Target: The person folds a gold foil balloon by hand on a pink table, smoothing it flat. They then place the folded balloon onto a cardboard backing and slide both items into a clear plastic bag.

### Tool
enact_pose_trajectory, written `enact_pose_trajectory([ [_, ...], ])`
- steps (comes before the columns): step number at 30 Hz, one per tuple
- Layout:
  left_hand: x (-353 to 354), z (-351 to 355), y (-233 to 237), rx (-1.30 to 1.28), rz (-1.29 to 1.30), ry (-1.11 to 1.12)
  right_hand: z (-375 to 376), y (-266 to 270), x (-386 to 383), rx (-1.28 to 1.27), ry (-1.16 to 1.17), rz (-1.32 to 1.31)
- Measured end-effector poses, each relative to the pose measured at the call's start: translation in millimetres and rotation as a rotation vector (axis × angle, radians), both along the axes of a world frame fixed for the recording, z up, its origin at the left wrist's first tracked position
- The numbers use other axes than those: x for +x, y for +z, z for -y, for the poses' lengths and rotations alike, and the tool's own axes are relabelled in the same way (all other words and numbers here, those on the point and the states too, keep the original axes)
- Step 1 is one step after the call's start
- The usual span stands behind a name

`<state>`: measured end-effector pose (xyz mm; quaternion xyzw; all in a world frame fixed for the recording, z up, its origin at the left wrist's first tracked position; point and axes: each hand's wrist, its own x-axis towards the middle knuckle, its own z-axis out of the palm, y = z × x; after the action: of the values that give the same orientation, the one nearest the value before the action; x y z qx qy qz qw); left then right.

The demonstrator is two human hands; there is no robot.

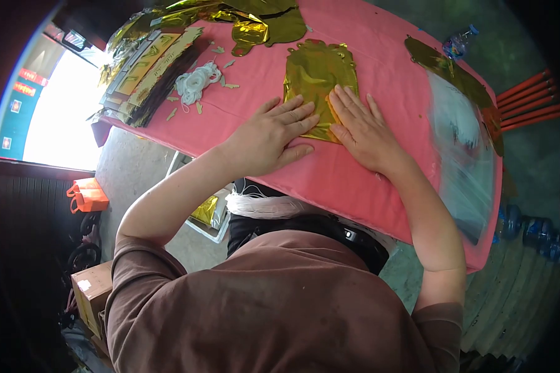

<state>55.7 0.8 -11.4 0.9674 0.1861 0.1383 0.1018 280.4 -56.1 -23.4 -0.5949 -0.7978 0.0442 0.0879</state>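
A flat gold foil piece (318, 73) lies on the pink table cover (379, 68) in front of me. My left hand (269, 138) presses flat on its near left corner, fingers spread. My right hand (361, 127) lies flat on its near right edge, fingers together and pointing away. Both palms are down and neither hand grips anything. The near edge of the foil is hidden under my hands.
A stack of gold-printed packs (144, 69) and a bundle of white string (196, 81) sit at the far left. More crumpled gold foil (262, 23) lies at the back. Clear plastic sleeves (463, 155) and a water bottle (458, 43) are at right. Boxes (92, 292) stand on the floor.
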Motion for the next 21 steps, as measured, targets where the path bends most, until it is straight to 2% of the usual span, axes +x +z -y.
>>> enact_pose_trajectory([
  [14, -3.6, -3.0, 2.3, -0.072, -0.011, -0.010, 2.5, 0.8, -1.8, -0.039, -0.036, 0.027],
  [16, -5.5, -7.2, 2.4, -0.184, 0.169, -0.061, 2.1, -0.3, -1.1, -0.032, -0.027, 0.037],
  [17, -6.9, -10.0, 6.6, -0.181, 0.171, -0.057, 2.0, -0.6, -0.6, -0.030, -0.022, 0.046],
  [19, -12.6, -18.3, 18.9, -0.497, 0.244, 0.077, 2.2, -0.4, -0.5, -0.028, -0.019, 0.042],
  [20, -16.3, -28.0, 15.6, -0.492, 0.247, 0.083, 2.1, -0.1, -0.9, -0.028, -0.022, 0.036],
  [21, -19.9, -40.1, 8.8, -0.284, 0.243, 0.053, 2.2, 0.2, -1.1, -0.023, -0.015, 0.038],
])
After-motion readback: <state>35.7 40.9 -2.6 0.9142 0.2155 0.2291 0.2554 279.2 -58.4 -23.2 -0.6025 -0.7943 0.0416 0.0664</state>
